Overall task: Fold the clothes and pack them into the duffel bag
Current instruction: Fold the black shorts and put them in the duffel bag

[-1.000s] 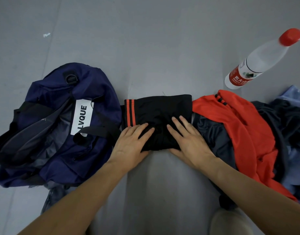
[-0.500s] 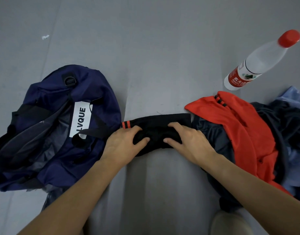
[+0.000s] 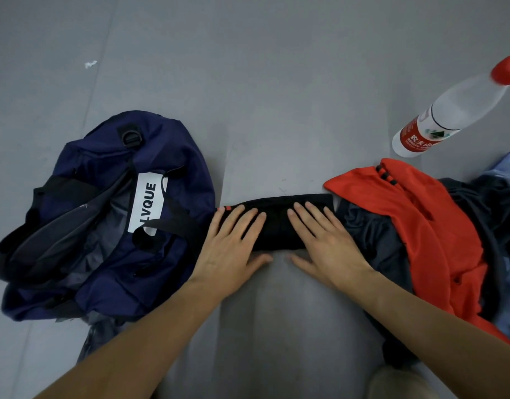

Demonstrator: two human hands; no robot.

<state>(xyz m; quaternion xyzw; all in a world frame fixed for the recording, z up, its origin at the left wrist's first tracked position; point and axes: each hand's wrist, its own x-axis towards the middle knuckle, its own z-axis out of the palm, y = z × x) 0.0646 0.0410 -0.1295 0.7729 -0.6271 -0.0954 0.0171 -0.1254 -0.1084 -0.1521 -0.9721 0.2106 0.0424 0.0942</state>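
Note:
A black garment [image 3: 276, 223] with red stripes at its left end lies folded into a narrow band on the grey floor. My left hand [image 3: 230, 243] lies flat on its left part, fingers straight. Flat on the garment's right part presses my right hand [image 3: 323, 240]. A navy duffel bag [image 3: 104, 214] with a white label lies open just to the left, touching the garment's striped end. A pile of clothes sits to the right: a red garment [image 3: 420, 226] over a dark grey one [image 3: 371, 240], with dark and light blue pieces [image 3: 504, 174] behind.
A plastic water bottle [image 3: 449, 110] with a red cap and red label lies at the far right. A small white scrap [image 3: 91, 64] is on the floor at the far left. Bare grey floor [image 3: 276, 96] stretches beyond the bag and clothes.
The black garment was folded over toward me into a narrower band. Both hands gripped its edge half a second ago and now lie flat on it.

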